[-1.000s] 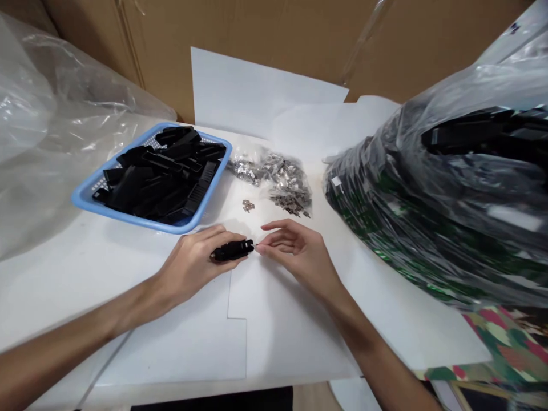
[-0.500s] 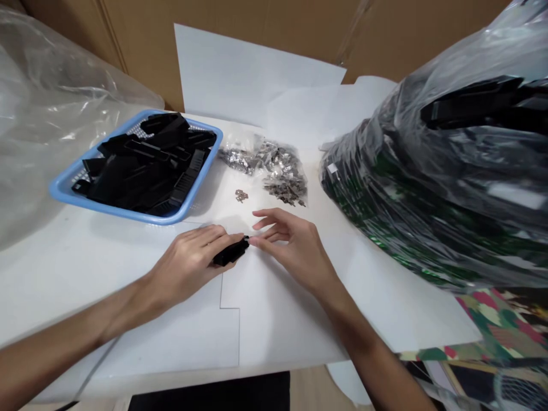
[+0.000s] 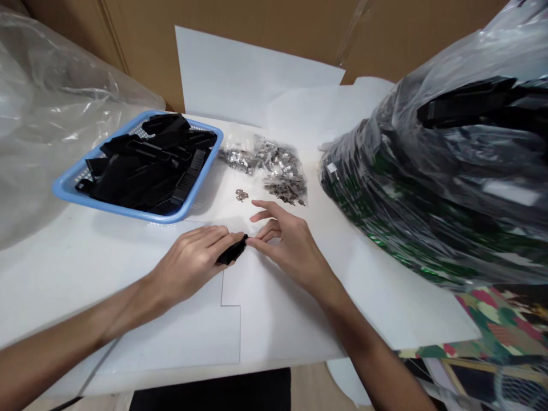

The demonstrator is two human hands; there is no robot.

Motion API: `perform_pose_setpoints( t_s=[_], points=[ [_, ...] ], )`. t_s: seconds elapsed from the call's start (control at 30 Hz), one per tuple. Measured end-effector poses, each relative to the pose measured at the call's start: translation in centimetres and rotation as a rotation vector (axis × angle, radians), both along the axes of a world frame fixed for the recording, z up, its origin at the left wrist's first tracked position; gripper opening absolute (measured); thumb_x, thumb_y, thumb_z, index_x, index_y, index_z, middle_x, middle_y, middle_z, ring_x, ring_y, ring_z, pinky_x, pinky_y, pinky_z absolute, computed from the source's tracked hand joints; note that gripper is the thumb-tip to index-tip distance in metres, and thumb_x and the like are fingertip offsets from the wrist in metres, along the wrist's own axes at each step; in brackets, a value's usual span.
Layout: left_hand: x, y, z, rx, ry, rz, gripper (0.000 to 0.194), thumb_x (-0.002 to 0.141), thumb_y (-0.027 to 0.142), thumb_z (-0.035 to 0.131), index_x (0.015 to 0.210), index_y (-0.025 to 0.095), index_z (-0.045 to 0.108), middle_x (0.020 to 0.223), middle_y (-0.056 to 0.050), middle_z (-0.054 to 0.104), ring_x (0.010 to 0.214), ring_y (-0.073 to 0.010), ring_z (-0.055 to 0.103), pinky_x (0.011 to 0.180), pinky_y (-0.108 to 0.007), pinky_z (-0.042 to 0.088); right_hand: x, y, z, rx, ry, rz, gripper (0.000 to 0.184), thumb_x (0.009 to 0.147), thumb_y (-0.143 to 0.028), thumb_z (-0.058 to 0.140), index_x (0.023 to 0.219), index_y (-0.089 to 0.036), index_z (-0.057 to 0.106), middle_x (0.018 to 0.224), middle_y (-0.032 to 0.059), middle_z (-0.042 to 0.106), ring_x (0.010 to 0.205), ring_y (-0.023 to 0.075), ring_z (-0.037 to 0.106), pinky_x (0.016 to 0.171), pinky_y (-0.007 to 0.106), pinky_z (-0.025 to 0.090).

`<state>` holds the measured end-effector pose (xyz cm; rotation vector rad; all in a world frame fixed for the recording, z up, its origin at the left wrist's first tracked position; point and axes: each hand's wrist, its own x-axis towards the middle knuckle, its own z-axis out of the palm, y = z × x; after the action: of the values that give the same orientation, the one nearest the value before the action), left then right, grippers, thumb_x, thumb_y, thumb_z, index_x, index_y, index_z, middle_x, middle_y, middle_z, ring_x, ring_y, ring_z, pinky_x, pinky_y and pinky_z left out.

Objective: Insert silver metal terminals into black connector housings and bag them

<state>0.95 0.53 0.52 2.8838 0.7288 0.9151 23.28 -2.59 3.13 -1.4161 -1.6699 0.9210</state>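
Note:
Fingers wrapped round it, my left hand [image 3: 192,257] holds a black plastic part [image 3: 231,252] just above the white table. Much of that part is covered by the hand. My right hand [image 3: 289,240] meets its right end with thumb and a finger pinched together; the index finger is raised apart. Whatever sits in this pinch is too small to make out. Beyond the hands lies a little group of small metal pieces [image 3: 241,195]. Clear plastic bags of similar metal pieces [image 3: 282,171] rest farther back.
A blue basket [image 3: 171,218] heaped with black plastic parts stands at the back left. On the right bulges a large clear bag [image 3: 385,188] of dark parts. Another clear plastic bag [image 3: 51,114] drapes on the left. Cardboard [image 3: 265,28] closes off the back.
Both hands stay almost in place around the black plastic part. The right hand's fingers have shifted slightly at its end, and the light tip seen there earlier is now hardly visible.

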Motion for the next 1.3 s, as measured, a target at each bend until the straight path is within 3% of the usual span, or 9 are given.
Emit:
perform_pose_setpoints(
  t_s=[0.33,0.73,1.13,1.3],
  points=[
    [0.1,0.2,0.0,-0.066,-0.010,0.032,0.027,0.097,0.019,0.069,0.123,0.013,0.068,0.104,-0.011,0.079,0.089,-0.0245,0.078,0.082,-0.037,0.064,-0.2,-0.2,-0.1,0.081,-0.018,0.001,0.054,0.084,-0.011,0.068,0.137,-0.019,0.057,0.121,0.0091,0.067,0.075,0.0140,0.071,0.079,0.035,0.065],
    [0.3,0.1,0.1,-0.060,0.001,-0.002,0.029,0.096,0.016,0.066,0.125,0.017,0.066,0.102,-0.008,0.078,0.094,-0.0246,0.077,0.085,-0.037,0.063,-0.3,-0.2,0.0,0.065,-0.049,-0.021,0.046,0.086,-0.011,0.067,0.130,-0.019,0.060,0.115,0.0074,0.065,0.074,0.0136,0.069,0.076,0.034,0.065],
    [0.5,-0.3,0.3,-0.107,-0.019,-0.035,0.026,0.100,0.014,0.060,0.126,0.015,0.063,0.098,-0.008,0.076,0.087,-0.0232,0.076,0.076,-0.034,0.063,0.2,-0.4,0.4,0.033,-0.071,0.013,0.055,0.085,-0.012,0.067,0.138,-0.020,0.055,0.122,0.0088,0.064,0.072,0.0134,0.069,0.080,0.036,0.065],
    [0.5,-0.5,0.2,-0.060,0.005,-0.076,0.029,0.100,0.011,0.058,0.128,0.016,0.063,0.104,-0.009,0.077,0.094,-0.0243,0.077,0.084,-0.037,0.064,0.5,-0.5,0.8,-0.003,-0.084,0.067,0.064,0.086,-0.009,0.067,0.146,-0.021,0.050,0.127,0.0088,0.064,0.072,0.0127,0.069,0.080,0.035,0.064]
  ],
)
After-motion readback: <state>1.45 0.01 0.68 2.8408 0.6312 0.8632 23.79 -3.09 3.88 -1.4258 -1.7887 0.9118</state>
